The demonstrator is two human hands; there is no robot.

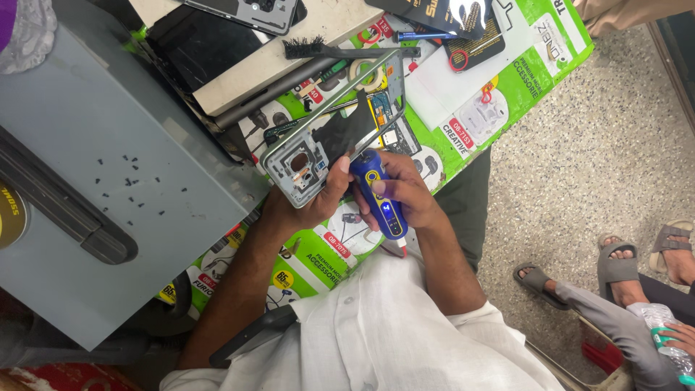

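My left hand (pixel 304 203) grips the lower corner of a grey phone middle frame (pixel 329 127), held tilted above the worktop with its inner side up. A black flex or sheet part (pixel 347 130) lies inside the frame. My right hand (pixel 402 192) holds a blue electric screwdriver (pixel 380 195) like a pen, its tip pointing at the frame's lower edge near my left thumb. The tip itself is hidden behind my fingers.
A grey box lid (pixel 108 181) at left carries several tiny black screws (pixel 130 177). A black brush (pixel 318 49), tape roll (pixel 362 72), phone parts and green printed sheets (pixel 507 80) cover the bench. Another person's sandalled feet (pixel 615 268) and hand with a bottle (pixel 670 340) are at right.
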